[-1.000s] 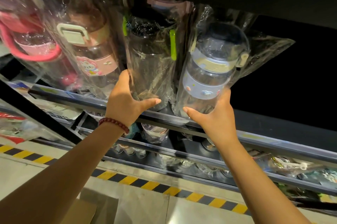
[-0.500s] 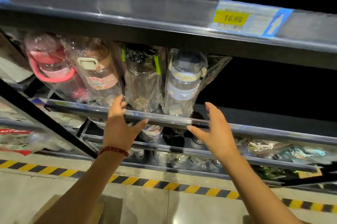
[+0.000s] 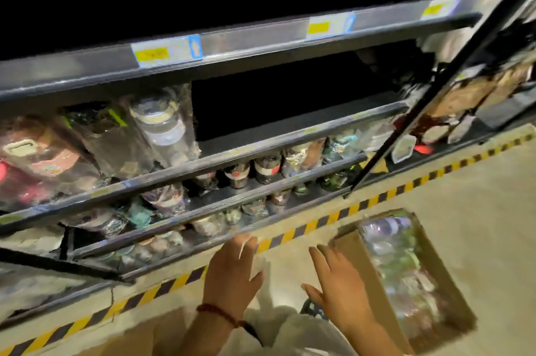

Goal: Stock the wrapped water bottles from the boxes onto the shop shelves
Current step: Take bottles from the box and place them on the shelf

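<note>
Wrapped water bottles [image 3: 162, 126] on shelf [image 3: 290, 135], yellow price tags [image 3: 152, 54] blurred unreadable, both hands spread, empty

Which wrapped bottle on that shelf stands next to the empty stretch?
The clear bottle with the pale band, rightmost in its row; the green-trimmed bottle stands left of it.

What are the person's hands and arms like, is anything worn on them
Both forearms are bare, with no sleeves and no gloves. The left hand has a beaded bracelet of dark red round beads around its wrist. The right hand and its wrist show nothing worn. The picture is too blurred to tell about rings.
</note>
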A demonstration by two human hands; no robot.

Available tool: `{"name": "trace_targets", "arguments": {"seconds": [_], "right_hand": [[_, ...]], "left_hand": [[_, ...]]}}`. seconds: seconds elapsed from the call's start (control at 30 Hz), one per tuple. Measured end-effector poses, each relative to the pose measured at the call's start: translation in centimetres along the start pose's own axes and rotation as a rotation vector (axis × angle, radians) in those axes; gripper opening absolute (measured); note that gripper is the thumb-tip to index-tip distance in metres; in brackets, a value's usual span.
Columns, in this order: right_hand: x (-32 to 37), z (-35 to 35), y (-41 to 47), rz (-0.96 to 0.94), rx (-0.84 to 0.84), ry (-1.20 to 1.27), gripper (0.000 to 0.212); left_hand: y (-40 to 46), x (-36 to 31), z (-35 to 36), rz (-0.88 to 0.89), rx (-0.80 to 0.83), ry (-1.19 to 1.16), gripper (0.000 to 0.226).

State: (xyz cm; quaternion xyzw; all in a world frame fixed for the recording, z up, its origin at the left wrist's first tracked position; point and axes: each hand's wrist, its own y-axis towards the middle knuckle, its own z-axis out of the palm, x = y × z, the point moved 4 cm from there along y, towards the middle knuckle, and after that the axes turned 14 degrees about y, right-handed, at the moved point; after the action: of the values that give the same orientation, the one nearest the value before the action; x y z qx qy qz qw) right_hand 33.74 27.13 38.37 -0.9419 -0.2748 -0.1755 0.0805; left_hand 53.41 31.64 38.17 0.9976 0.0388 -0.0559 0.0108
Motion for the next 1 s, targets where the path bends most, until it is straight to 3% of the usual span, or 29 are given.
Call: {"name": "trace_targets", "arguments": {"seconds": [0.33,0.63,1.0], "right_hand": [[-8.7,-1.8,-9.2,0.318,-0.076,0.077,0.071],[-22.9,-7.5,-10.5,0.483,-0.164,0.071,0.064],[-39.0,-10.7,-12.8,0.768,-0.246,0.255,0.053]], "left_hand": [[3.1,-13.1,1.9,0.37,0.178,0.072,0.077],[11.5,-27.3,3.8,0.494,0.181,0.128,0.066],[19.9,-43.4,9.1,0.564,0.334,0.076,0.065]]}}
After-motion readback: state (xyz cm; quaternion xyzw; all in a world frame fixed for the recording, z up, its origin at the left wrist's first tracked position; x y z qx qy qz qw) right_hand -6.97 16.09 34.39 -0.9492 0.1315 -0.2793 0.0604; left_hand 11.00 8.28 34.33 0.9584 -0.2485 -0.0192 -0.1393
